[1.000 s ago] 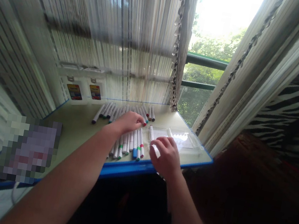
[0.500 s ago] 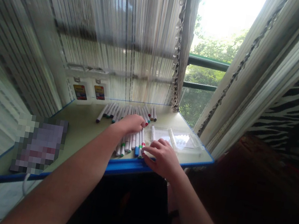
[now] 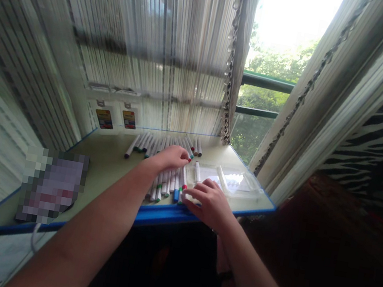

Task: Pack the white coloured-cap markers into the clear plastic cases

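Rows of white markers (image 3: 166, 182) with coloured caps lie side by side across the desk. My left hand (image 3: 173, 156) reaches over them, its fingers curled and closed at the upper end of a red-capped marker (image 3: 184, 178). At that marker's lower end is my right hand (image 3: 210, 202), thumb and index finger pinched at the cap and the other fingers bent. Exactly how the fingertips grip is partly hidden. Beside my right hand, a clear plastic case (image 3: 243, 185) lies open on the desk, with a single white marker (image 3: 197, 170) at its left side.
The desk (image 3: 107, 168) has a blue edge. A blurred-out flat item (image 3: 53, 188) with a white cable lies at the left. Two clear packages with printed labels (image 3: 104, 119) stand at the back against the string curtain (image 3: 180, 37). A window is at the right.
My left hand has shifted slightly right, toward the red-capped marker's upper end. My right hand has hardly moved. The view has shifted a little.
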Motion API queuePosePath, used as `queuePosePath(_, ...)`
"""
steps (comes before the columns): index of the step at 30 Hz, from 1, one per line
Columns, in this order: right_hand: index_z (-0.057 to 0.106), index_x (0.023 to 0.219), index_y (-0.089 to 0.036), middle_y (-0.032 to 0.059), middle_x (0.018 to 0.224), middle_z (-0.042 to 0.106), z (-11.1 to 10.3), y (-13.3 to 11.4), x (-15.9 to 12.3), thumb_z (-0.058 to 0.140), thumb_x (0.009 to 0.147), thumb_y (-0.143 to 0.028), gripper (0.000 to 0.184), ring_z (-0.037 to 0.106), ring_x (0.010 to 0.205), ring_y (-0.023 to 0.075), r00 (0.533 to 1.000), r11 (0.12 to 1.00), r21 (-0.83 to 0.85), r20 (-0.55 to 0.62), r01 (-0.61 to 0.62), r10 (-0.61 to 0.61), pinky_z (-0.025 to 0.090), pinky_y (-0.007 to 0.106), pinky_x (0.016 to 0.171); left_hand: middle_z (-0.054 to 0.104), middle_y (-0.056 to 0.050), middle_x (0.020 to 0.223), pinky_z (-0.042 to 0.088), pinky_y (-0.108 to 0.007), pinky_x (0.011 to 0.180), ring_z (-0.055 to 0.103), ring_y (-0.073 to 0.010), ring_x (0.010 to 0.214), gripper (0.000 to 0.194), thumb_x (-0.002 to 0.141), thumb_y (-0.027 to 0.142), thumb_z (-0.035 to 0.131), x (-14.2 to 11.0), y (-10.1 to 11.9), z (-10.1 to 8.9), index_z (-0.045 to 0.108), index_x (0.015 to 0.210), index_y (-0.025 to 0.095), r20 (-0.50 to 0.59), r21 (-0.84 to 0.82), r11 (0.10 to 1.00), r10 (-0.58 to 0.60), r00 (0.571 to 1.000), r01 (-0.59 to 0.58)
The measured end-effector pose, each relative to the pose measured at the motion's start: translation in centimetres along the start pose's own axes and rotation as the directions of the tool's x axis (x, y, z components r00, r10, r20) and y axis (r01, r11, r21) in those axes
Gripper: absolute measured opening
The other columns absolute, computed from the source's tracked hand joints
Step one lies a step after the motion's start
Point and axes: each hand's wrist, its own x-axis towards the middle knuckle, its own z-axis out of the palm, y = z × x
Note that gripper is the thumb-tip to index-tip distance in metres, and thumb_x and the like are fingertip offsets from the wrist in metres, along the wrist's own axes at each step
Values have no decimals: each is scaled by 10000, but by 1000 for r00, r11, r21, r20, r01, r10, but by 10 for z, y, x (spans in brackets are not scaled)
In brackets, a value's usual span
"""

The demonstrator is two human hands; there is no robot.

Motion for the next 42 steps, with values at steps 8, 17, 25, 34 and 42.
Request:
queuePosePath(8,630,1100,-223,50,873,693,3,2,-2,537,858,-467,356,539,839,191,990,996,16,-112,-85,86,406,338,815,705,-89,817,510,-293,697,645,-176,742,249,696,274,643,2,0,1,669,869,98,-20,-464,880,-122,992,99)
queuePosePath(17,646,1095,-214,54,1013,700,2,-2,-2,533,868,-339,283,557,877,189,973,995,41,-207,-92,98,448,341,825,686,-79,842,525,-346,842,649,-147,782,307,634,241,772,6,6,13,641,870,95,19,-866,487,-198,980,115)
queuePosePath(25,663,1035,-205,53,981,706,3,0,-4,578,815,-277,246,569,840,196,939,993,75,-324,-95,114,484,353,785,681,-62,766,525,-344,842,648,-138,719,351,535,207,840,6,9,20,658,812,89,0,-923,375,-220,975,85)
queuePosePath(34,665,1052,-218,35,955,713,5,-1,-4,605,772,-251,289,562,815,194,943,995,40,-319,-88,96,492,354,770,685,-58,772,516,-332,827,645,-133,720,401,524,236,846,6,12,18,657,844,86,-12,-933,355,-182,983,54)
queuePosePath(42,685,1043,-201,24,910,727,7,2,-5,567,771,-172,299,565,772,182,866,985,65,-470,-158,170,497,339,776,674,-98,997,512,-350,813,648,-173,851,401,667,247,729,9,9,23,622,1035,128,-78,-886,462,-62,995,-41)
